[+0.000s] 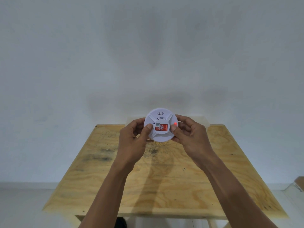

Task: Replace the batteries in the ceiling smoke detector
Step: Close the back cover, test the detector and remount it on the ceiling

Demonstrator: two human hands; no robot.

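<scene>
A round white smoke detector [162,134] is held up in front of me, above the far part of a plywood table [164,186]. Its face points at me, with a red sticker and a small code label at the centre. A red light glows near its right edge. My left hand [133,139] grips its left side, thumb on the face. My right hand [189,134] grips its right side, thumb just below the red light. No batteries are visible.
The table top is worn and stained, with its near edge below my forearms. A plain white wall [148,55] stands behind it. A brown object [299,182] pokes in at the right edge, low down.
</scene>
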